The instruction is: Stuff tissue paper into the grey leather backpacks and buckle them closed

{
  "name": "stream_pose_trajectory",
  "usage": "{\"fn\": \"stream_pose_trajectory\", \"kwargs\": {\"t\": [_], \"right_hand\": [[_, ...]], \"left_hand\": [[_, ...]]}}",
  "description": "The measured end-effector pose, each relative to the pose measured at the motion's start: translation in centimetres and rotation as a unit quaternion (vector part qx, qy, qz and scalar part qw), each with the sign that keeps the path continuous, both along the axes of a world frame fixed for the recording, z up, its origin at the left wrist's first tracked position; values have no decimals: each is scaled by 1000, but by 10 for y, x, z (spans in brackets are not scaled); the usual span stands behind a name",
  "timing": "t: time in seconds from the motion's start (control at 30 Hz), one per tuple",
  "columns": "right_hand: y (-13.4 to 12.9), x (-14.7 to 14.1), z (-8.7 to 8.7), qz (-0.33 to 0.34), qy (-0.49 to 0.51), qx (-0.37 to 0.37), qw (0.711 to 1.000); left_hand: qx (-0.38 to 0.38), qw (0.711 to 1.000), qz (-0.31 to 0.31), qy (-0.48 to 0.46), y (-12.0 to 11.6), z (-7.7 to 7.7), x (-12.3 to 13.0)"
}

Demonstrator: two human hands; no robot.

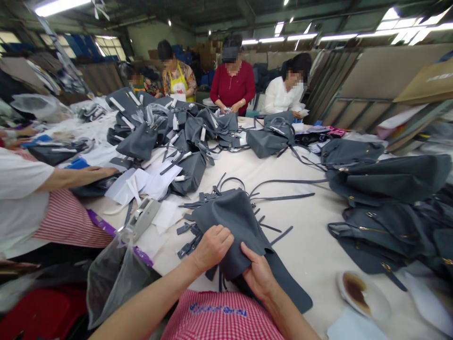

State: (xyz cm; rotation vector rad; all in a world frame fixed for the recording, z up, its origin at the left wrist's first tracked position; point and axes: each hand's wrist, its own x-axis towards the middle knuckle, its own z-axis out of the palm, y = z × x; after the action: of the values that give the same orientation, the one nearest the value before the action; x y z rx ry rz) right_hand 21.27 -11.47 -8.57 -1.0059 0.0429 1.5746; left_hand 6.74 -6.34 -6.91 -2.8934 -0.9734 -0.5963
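Observation:
A dark blue-grey leather bag [231, 212] lies on the table in front of me, its thin straps and buckled tabs spread around it. My left hand [215, 246] is closed on the near left part of the bag, knuckles up. With the thumb on top and the other fingers hidden beneath the leather, my right hand [260, 274] grips the bag's near right edge. A long flap [288, 281] of the same leather extends to the right, past my right hand. What the hidden fingers touch inside the fold cannot be seen.
A heap of similar bags [138, 141] fills the table's far left; more bags [380, 231] lie right. A dish of brown liquid [359, 293] stands near right. A tape dispenser [141, 219] and plastic bag [109, 278] are left. A co-worker's arm [76, 177] reaches in; others work across.

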Motion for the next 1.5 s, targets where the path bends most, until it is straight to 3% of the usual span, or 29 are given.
{"fn": "stream_pose_trajectory", "kwargs": {"t": [0.07,0.13,0.3,0.4,0.47,0.57,0.7,0.77,0.87,0.93,0.97,1.0,1.13,1.23,1.4,1.47,1.5], "right_hand": [[0,0,1,4,2,-1,1000],[0,1,2,8,3,-2,1000],[1,6,2,6,8,-24,1000],[4,11,1,17,35,-34,999],[10,16,2,25,58,-34,997],[23,25,11,25,81,-22,996],[48,38,32,40,92,9,995],[60,40,44,33,87,34,995],[71,38,58,-6,73,60,995],[73,35,64,-24,61,73,995],[73,34,65,-28,55,83,995],[72,34,65,-28,49,93,994],[66,39,64,-51,33,113,992],[60,46,67,-99,19,98,990],[44,58,64,-140,-39,89,985],[30,63,53,-66,-107,59,990],[22,65,46,10,-145,38,989]], "left_hand": [[-69,997,38,9,9,5,3],[-119,986,115,-10,23,13,5],[-135,944,300,-37,56,37,-17],[-139,928,344,-25,52,41,-45],[-179,917,357,-11,38,33,-64],[-274,897,347,10,8,13,-82],[-395,886,239,-49,-24,-9,-79],[-519,833,166,-95,-33,-13,-64],[-689,701,72,-169,-40,-12,-26],[-740,628,30,-238,-41,-10,2],[-745,609,38,-270,-40,-9,16],[-737,608,61,-289,-39,-8,27],[-648,684,173,-287,-29,-4,49],[-641,694,168,-281,-25,-2,42],[-726,627,108,-260,-30,-8,24],[-752,587,104,-281,-32,-14,18],[-768,558,103,-297,-33,-16,14]]}}
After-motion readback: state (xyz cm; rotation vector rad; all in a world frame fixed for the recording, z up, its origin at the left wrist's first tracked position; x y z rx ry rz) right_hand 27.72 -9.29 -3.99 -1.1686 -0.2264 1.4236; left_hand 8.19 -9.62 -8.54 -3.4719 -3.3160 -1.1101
